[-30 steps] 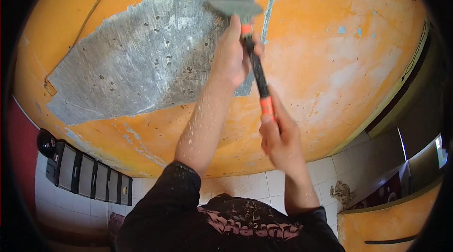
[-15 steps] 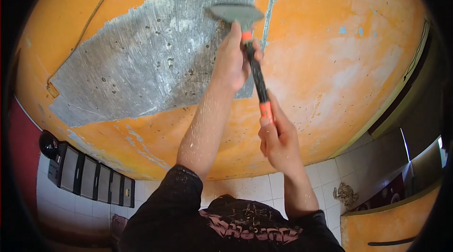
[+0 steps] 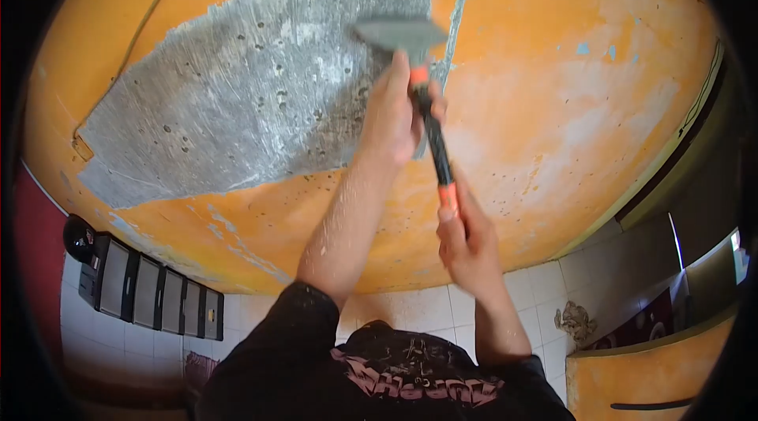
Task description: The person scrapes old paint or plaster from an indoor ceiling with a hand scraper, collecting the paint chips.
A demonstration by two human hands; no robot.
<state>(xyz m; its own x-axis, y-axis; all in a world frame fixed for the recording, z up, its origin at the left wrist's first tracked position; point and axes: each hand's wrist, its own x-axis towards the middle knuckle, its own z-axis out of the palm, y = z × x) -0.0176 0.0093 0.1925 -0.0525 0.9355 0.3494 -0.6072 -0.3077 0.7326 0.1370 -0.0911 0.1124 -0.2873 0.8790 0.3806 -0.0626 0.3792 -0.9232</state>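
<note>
A long-handled scraper (image 3: 433,133) with a wide grey blade and a black and orange handle is held up against the wall by both hands. My left hand (image 3: 392,117) wraps the upper handle just below the blade, its thumb pointing up toward it. Lower down, my right hand (image 3: 467,243) is closed around the orange end of the handle. The blade, blurred by motion, lies over the right part of a bare grey patch (image 3: 213,97). Around that patch the wall (image 3: 537,129) is orange, with a thin grey strip bared to the right. Pale flecks dot my left forearm.
A cable (image 3: 150,18) runs down the wall at left to a small box. Below stands a dark drawer unit (image 3: 154,287) with a black round object on top. A crumpled cloth (image 3: 576,321) lies on the tiled floor. An orange ledge (image 3: 655,366) is at lower right.
The scraper and both hands have shifted slightly, with the blade lower against the grey patch. The camera view has moved a little. Both hands keep their grip.
</note>
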